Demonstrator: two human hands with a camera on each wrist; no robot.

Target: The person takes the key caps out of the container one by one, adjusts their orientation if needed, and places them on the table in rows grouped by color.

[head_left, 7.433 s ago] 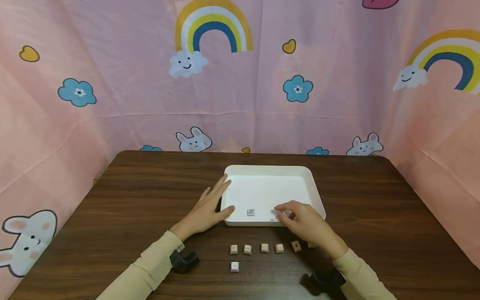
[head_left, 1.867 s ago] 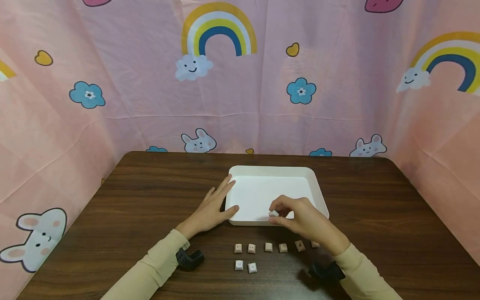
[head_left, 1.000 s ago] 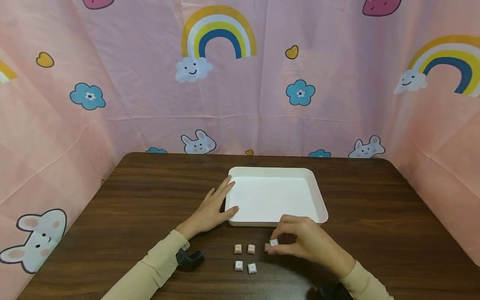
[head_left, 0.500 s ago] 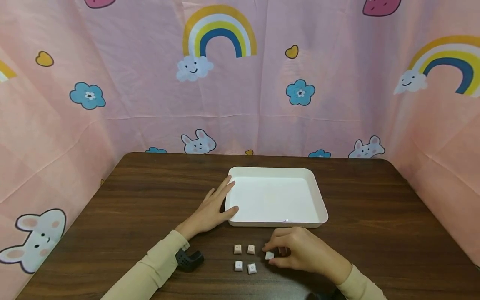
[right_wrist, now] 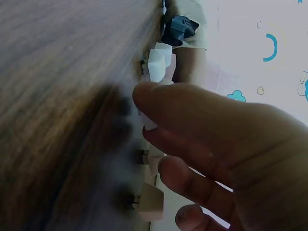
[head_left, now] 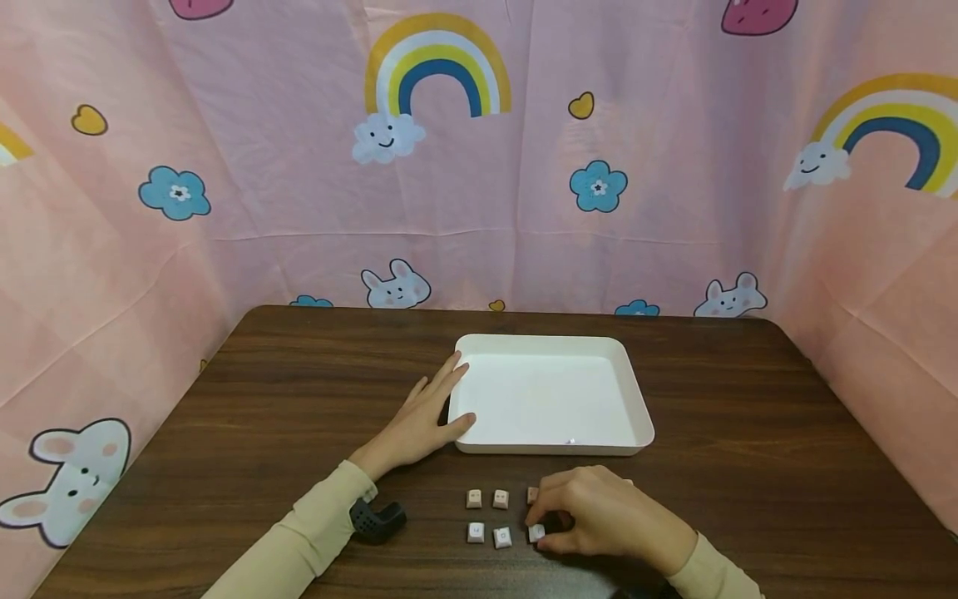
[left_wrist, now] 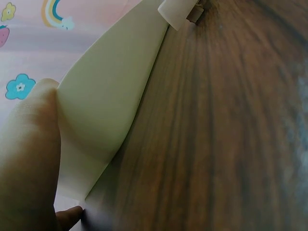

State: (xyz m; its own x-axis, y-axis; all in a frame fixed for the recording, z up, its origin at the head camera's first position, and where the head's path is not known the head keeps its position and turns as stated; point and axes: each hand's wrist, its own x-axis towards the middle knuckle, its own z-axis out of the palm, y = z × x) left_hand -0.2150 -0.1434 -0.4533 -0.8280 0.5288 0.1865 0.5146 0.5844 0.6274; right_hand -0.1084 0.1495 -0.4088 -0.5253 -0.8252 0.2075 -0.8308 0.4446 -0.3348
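Observation:
My right hand (head_left: 609, 516) is low over the table and pinches a white keycap (head_left: 536, 533) between thumb and fingers, at the right end of the front row. Left of it sit two more white keycaps, one square-on (head_left: 476, 532) and one slightly turned (head_left: 502, 537). Behind them is a row of beige keycaps, with a left one (head_left: 475, 499), a second (head_left: 501, 499) and a third (head_left: 532, 495) partly covered by the right hand, which hides the rest. With fingers spread, my left hand (head_left: 415, 424) rests against the left side of the white tray (head_left: 554, 449).
A dark wooden table (head_left: 322, 358) bears everything. In the tray, a tiny shiny spot (head_left: 571, 442) shows by the front wall. A black wrist device (head_left: 377, 522) sits on the left wrist. Behind the table hangs a pink patterned curtain (head_left: 524, 249).
The right hand has carried a white keycap from the tray toward me, down to the front row. Earlier, that row gained its second keycap. The left hand has stayed at the tray.

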